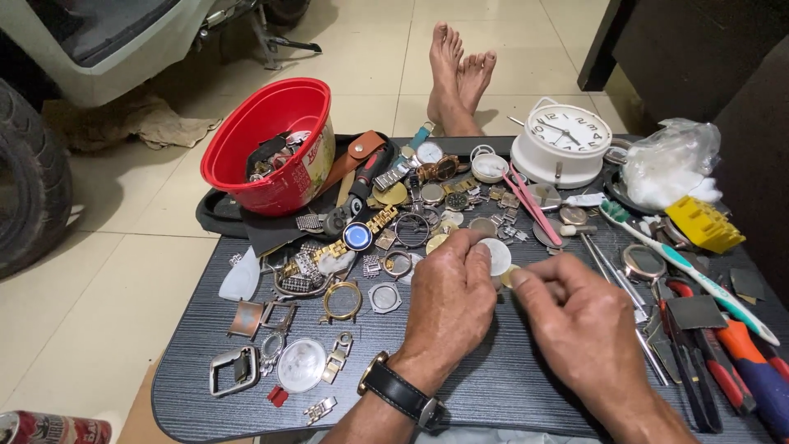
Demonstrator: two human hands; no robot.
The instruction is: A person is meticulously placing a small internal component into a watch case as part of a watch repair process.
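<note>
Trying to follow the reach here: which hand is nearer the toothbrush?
Right. The right hand lies just left of the toothbrush; the left hand sits farther away, beyond the right one.

Glossy plastic bowl — metal watch parts

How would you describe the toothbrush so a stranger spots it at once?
Start at the white alarm clock at the table's far right. Just below it, the toothbrush lies diagonally toward the red-handled tools. It is the only long white-and-teal stick, with green bristles at its upper end.
</note>
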